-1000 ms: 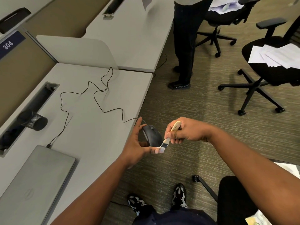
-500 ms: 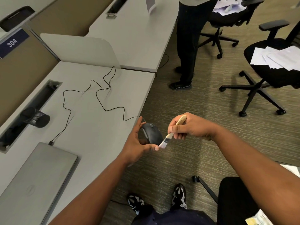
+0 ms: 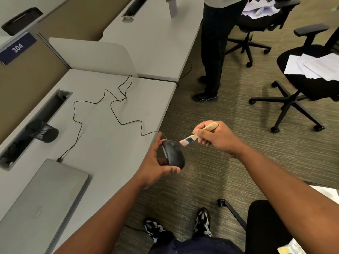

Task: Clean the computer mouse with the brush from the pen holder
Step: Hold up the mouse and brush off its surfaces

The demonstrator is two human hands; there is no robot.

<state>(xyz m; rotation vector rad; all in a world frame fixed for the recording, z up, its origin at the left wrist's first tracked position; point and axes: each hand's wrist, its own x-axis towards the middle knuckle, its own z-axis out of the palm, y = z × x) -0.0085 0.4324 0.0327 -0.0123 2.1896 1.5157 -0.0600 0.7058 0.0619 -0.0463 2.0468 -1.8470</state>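
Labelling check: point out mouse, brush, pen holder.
mouse (image 3: 173, 153), head view, top shell.
brush (image 3: 211, 126), head view, wooden handle.
pen holder (image 3: 45, 133), head view, mesh side.

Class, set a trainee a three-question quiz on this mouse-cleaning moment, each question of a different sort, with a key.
1. True or false: the brush bristles are pressed flat on the laptop.
2. Which hand holds the mouse?
3. The pen holder is: A upright, B lying on its side, C on the floor.

Key: 1 false, the right hand holds the brush at the mouse's front end; 2 the left hand; 3 B.
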